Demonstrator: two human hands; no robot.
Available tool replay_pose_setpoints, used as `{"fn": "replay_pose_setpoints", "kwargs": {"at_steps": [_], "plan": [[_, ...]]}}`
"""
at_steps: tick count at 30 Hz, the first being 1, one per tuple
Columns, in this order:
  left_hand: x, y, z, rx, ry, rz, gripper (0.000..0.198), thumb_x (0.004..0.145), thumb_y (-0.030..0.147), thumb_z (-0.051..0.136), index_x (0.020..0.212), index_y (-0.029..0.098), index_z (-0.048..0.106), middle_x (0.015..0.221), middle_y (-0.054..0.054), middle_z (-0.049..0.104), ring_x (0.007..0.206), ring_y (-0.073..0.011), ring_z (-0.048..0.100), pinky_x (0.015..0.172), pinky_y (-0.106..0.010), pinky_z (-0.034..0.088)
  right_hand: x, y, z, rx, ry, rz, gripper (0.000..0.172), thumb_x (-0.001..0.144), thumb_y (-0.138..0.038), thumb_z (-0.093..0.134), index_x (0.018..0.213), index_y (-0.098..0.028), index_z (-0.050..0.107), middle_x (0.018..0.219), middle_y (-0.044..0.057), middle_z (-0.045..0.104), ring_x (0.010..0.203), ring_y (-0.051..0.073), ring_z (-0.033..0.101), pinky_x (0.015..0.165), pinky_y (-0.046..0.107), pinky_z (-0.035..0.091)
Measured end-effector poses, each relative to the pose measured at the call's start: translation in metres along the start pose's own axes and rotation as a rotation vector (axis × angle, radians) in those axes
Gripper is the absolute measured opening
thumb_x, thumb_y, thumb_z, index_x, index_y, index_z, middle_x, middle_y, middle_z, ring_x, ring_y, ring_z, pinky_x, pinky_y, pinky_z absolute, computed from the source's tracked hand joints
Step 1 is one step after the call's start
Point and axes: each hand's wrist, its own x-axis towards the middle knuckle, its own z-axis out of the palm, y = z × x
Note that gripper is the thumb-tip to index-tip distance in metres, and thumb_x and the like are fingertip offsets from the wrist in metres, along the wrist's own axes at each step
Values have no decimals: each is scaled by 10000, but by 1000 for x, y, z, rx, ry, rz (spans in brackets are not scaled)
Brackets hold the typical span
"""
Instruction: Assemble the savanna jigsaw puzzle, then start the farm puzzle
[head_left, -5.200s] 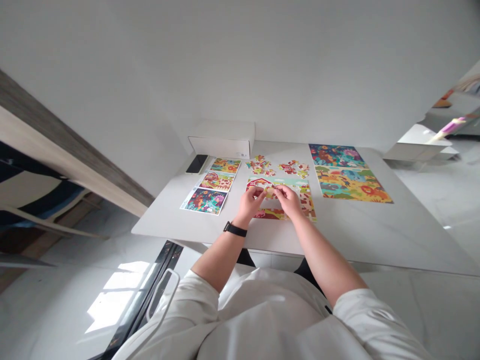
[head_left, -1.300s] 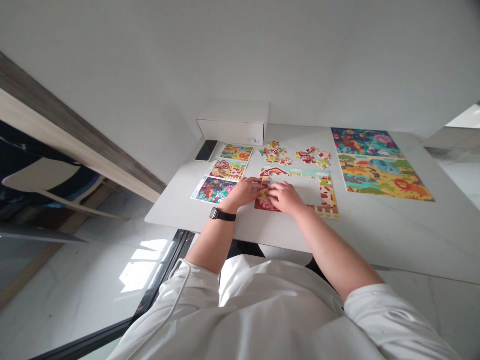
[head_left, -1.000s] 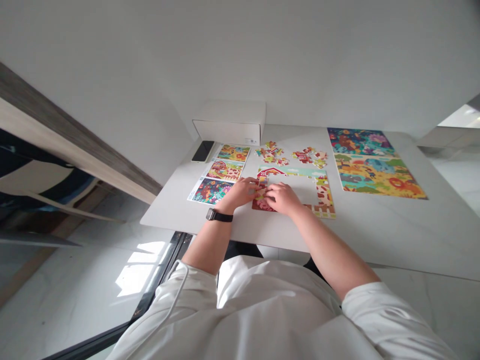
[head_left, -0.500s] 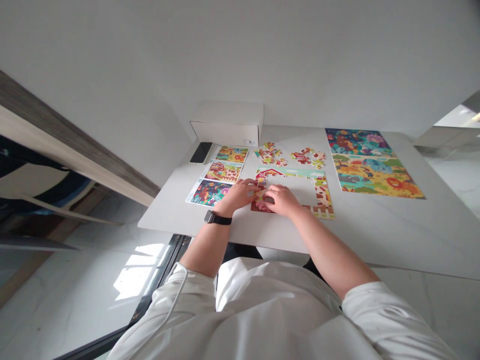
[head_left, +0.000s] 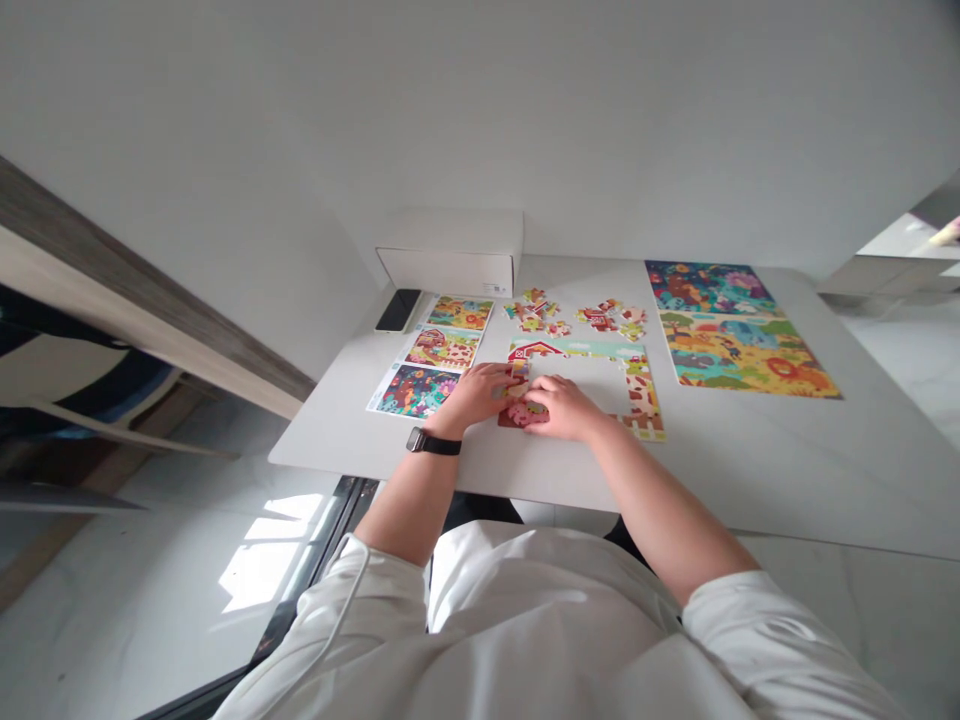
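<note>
A jigsaw puzzle forms a rectangular frame (head_left: 600,350) with a red barn at its upper left and a bare middle. At its left side, my left hand (head_left: 482,392) has its fingers curled over the edge, closed on puzzle pieces. My right hand (head_left: 564,407) bends its fingers onto the pink puzzle pieces (head_left: 519,414) at the lower left corner. The hands almost meet, and the fingers partly cover the pieces between them, so their exact fit is hidden.
Loose puzzle pieces lie in two piles (head_left: 537,312) beyond the frame. A picture sheet (head_left: 444,347) and a phone (head_left: 398,310) are at left, before a white box (head_left: 450,268). Two joined picture panels (head_left: 739,335) lie at right on the white table (head_left: 720,460).
My right hand has shifted slightly down, and more of the pink pieces shows beside its fingers. My left hand stays at the puzzle's left edge. The camera view has moved a little.
</note>
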Motion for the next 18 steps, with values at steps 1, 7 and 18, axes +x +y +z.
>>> {"fn": "replay_pose_setpoints", "kwargs": {"at_steps": [1,7,18], "plan": [[0,-1,1,-2,-10,0,358,940,345,741,1290,320,811,1488,-62,710,1392,-285,637,1246,-470,458,-1,1,0,4,-10,-5,471,799,-437,958,1219,-282,814,1305,103,703,1243,319,653,1104,457,508],[3,-5,5,-17,-24,39,376,1016,385,631,1352,297,775,1559,-86,651,1450,-287,595,1261,-496,447,0,-8,2,23,-9,32,483,872,-423,908,1317,-289,781,1381,108,691,1280,312,647,1148,465,492],[9,0,21,187,12,-40,671,1005,484,606,1626,257,491,1706,-137,492,1601,-389,419,1321,-590,333,-50,117,-70,-69,271,331,363,1008,-350,712,1354,-251,752,1405,139,699,1333,313,631,1180,497,488]]}}
